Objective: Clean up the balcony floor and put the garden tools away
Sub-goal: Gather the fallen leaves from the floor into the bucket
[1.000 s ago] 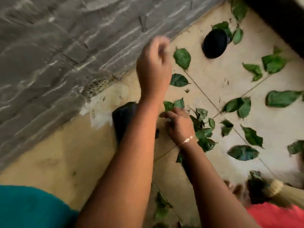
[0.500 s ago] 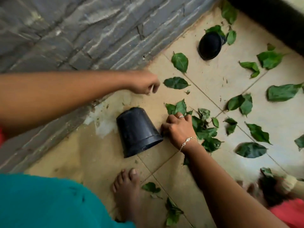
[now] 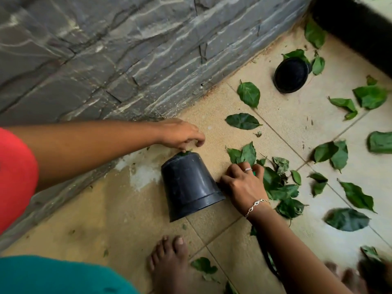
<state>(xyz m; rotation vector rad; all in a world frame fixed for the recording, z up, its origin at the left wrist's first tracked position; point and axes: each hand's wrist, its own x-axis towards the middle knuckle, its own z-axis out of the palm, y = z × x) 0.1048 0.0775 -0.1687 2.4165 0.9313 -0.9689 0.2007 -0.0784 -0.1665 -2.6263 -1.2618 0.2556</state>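
Nearest you, your bare foot is standing on the floor just beside a stray leaf. Beyond the toes, the pot is lying on its side, rim toward you. Your hands are working apart, one at each side of it. The right hand is touching the pot's flank and curling its fingers into the pile of leaves. The left hand is reaching along the wall and bunching its fingertips on a green scrap at the pot's far end. Farther out, loose leaves are lying well apart across the tiles, and a second pot is sitting near the corner.

The likely slip is the pot rolling: it is resting on its curved side, so a nudge from either wrist could turn it away from the pile. A loose handful could also be shedding leaves on the way in. No tools are showing here.
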